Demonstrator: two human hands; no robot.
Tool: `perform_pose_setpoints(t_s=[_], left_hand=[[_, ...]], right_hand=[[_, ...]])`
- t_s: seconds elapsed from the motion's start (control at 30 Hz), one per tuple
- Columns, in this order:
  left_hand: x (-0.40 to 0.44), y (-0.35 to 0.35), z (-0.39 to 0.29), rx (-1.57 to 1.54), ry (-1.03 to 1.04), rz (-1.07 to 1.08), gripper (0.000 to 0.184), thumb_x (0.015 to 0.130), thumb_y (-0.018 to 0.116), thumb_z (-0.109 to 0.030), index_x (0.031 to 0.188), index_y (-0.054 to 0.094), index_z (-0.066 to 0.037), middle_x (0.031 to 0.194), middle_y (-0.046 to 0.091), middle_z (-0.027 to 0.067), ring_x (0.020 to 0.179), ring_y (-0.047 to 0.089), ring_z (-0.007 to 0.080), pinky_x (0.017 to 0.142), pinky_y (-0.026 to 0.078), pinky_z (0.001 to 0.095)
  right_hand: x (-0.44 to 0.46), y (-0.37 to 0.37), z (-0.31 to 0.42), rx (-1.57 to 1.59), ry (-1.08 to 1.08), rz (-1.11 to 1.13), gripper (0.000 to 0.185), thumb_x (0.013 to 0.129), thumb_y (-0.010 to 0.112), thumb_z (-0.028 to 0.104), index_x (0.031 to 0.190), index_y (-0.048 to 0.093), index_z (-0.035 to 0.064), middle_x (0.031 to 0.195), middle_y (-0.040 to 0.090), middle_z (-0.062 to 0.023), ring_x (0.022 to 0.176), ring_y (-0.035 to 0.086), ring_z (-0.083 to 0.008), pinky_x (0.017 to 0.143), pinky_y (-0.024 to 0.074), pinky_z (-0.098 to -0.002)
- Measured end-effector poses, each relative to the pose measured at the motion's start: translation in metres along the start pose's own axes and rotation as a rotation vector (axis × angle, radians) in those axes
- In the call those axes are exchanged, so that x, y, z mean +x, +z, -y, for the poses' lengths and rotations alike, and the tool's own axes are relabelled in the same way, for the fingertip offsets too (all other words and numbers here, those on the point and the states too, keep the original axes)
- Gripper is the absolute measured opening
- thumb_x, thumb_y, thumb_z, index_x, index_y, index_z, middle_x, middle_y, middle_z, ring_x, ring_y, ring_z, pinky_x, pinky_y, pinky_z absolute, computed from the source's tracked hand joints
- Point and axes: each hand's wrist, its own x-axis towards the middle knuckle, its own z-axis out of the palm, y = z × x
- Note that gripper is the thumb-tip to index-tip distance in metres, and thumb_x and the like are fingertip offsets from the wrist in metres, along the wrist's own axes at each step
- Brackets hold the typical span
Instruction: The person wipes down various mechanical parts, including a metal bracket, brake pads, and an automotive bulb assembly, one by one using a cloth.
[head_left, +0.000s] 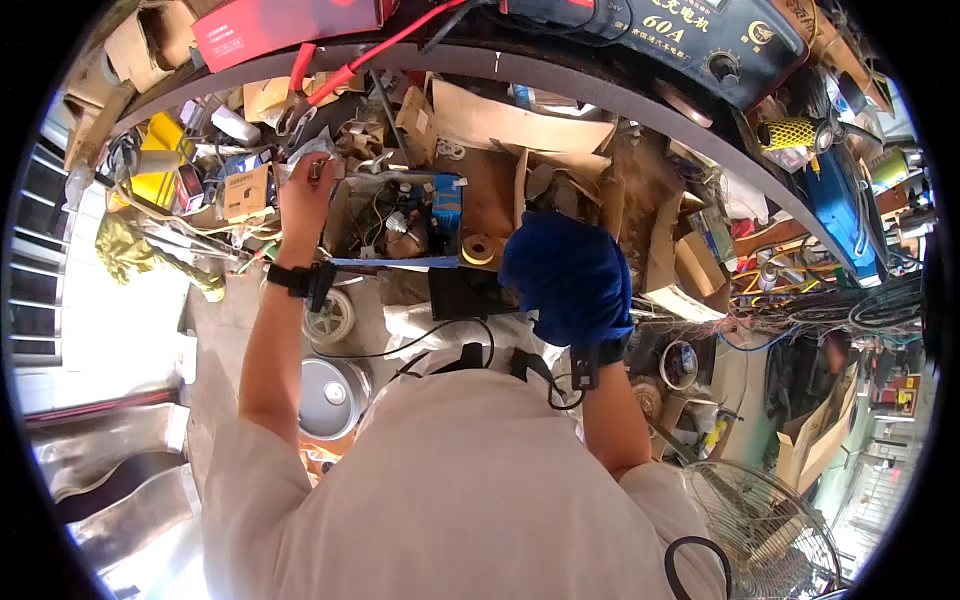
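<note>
My left hand (307, 192) is raised at the left end of a cluttered shelf, its fingers curled around a small dark object I cannot make out. Just right of it stands an open box (345, 222) holding wires and small parts. A blue cloth (568, 275) covers my right hand, so its fingers are hidden; only the wrist with a dark band shows below. Behind the cloth is an open cardboard box (521, 190) with dark lumps inside. A roll of tape (479, 249) lies between the two boxes.
A black charger (660, 40) and a red box (290, 32) rest on the upper shelf. Red clamps (303, 68) hang at its left. Below are a grey bucket (330, 397) and, at lower right, a wire-caged fan (765, 520). Cables crowd the right side.
</note>
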Motion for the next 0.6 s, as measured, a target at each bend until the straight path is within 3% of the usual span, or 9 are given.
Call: perform_pose_setpoints(t_s=[0.07,0.17,0.23,0.3,0.4,0.5,0.6], left_hand=[[-0.003,0.0,-0.026,-0.27,-0.064,0.036,0.018,0.089,0.06,-0.016,0.103,0.059,-0.005,0.076,0.066,0.0087,0.073,0.066,0.0133,0.061,0.05,0.0257],[-0.027,0.028,-0.079,-0.64,-0.054,0.146,0.022,0.089,0.058,-0.008,0.11,0.054,-0.003,0.083,0.065,0.0096,0.077,0.066,0.016,0.064,0.051,0.0241],[-0.051,0.06,-0.103,-0.7,-0.012,0.248,0.026,0.088,0.056,-0.002,0.114,0.05,-0.002,0.089,0.065,0.0123,0.079,0.066,0.0171,0.068,0.052,0.0258],[-0.079,0.092,-0.128,-0.747,-0.072,0.336,0.025,0.088,0.056,-0.002,0.112,0.051,-0.002,0.089,0.065,0.0131,0.083,0.066,0.0188,0.07,0.051,0.0277],[-0.116,0.111,-0.177,-0.417,0.178,0.202,0.027,0.086,0.058,-0.003,0.112,0.05,-0.002,0.095,0.065,0.0169,0.091,0.066,0.024,0.075,0.049,0.0312],[-0.12,0.102,-0.202,-0.505,0.059,0.422,0.032,0.086,0.057,-0.001,0.116,0.048,-0.005,0.095,0.066,0.0147,0.088,0.067,0.022,0.072,0.051,0.03],[-0.115,0.092,-0.202,-0.506,0.047,0.418,0.033,0.09,0.053,-0.001,0.122,0.045,-0.006,0.099,0.065,0.0132,0.09,0.063,0.0171,0.077,0.05,0.0277]], right_hand=[[0.004,0.002,0.01,-0.096,-0.049,0.009,0.029,0.072,0.064,0.02,0.1,0.063,0.0129,0.095,0.063,-0.0078,0.092,0.061,-0.0267,0.077,0.0491,-0.0358],[0.011,0.007,0.021,-0.304,-0.182,0.008,0.027,0.071,0.065,0.02,0.097,0.063,0.0123,0.09,0.064,-0.0084,0.088,0.062,-0.0272,0.073,0.0504,-0.0351],[0.019,0.013,0.013,-0.404,-0.337,-0.085,0.03,0.07,0.066,0.022,0.097,0.062,0.0092,0.092,0.063,-0.0105,0.088,0.061,-0.0289,0.073,0.0491,-0.0353],[0.02,0.021,-0.001,-0.46,-0.426,-0.175,0.029,0.071,0.066,0.023,0.096,0.061,0.0072,0.091,0.061,-0.0117,0.087,0.059,-0.0296,0.074,0.0475,-0.0354],[0.012,0.036,-0.027,-0.395,-0.355,-0.285,0.018,0.078,0.061,0.021,0.09,0.059,0.0082,0.086,0.058,-0.0102,0.084,0.056,-0.027,0.077,0.0445,-0.0348],[0.007,0.023,-0.032,-0.394,-0.257,-0.305,0.016,0.079,0.063,0.02,0.088,0.057,0.0086,0.083,0.056,-0.0076,0.083,0.055,-0.023,0.078,0.0429,-0.0329],[0.003,-0.002,-0.032,-0.429,-0.162,-0.301,0.019,0.077,0.067,0.019,0.088,0.055,0.0086,0.081,0.055,-0.005,0.084,0.054,-0.0191,0.079,0.0418,-0.0307]])
